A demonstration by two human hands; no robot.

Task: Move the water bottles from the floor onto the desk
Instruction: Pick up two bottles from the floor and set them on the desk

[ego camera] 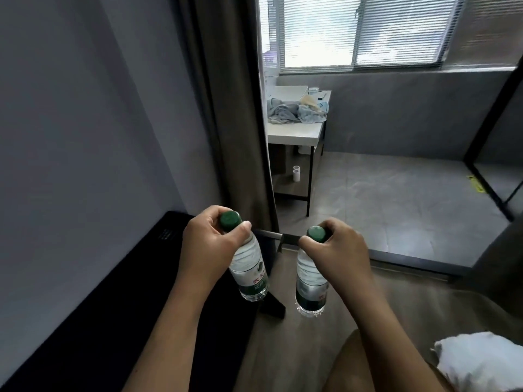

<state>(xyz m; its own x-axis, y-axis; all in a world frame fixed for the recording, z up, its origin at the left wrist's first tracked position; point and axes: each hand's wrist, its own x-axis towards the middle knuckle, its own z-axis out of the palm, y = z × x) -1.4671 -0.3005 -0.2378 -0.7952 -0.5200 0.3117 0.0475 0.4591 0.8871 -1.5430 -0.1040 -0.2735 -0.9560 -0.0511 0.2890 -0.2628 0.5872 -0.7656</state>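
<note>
Both bottles are off the floor, hanging upright by their necks: left hand (210, 244) fingers curled round the green-capped left bottle (249, 271) over the black desk (141, 292) edge, right hand (336, 251) gripping the right bottle (311, 287) above the floor. Forearms extend forward, roughly parallel. Judgement: keep grips high at the neck, swing both leftward, and set the bases flat before loosening.

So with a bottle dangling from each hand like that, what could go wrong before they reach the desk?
1. Each hand, left hand and right hand, grips its bottle only at the neck under the green cap, so the left bottle or the right bottle might slip and drop.
2. The left bottle hangs tilted close to the black desk edge, so it could knock against it when lifted across.
</note>
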